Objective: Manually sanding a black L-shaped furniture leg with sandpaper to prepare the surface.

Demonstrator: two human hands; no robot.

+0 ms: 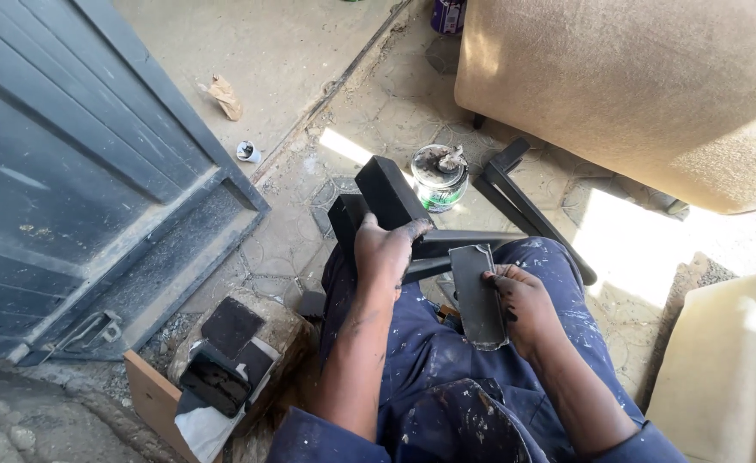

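My left hand [385, 250], smeared with black, grips a black painted wooden frame [388, 193] that rests across my lap. My right hand [522, 302] holds a dark flat rectangular pad [478, 296] upright against my thigh, just right of the frame. I sit in blue paint-spattered overalls [447, 377]. A black frame bar [528, 210] runs from the frame toward the far right over the floor.
An open paint tin [439, 177] stands on the concrete just beyond the frame. A grey metal door [69, 180] fills the left. A tan upholstered seat [644, 86] is at top right, a foam cushion [725, 369] at right. A cardboard box with dark scraps [224, 360] sits at my left.
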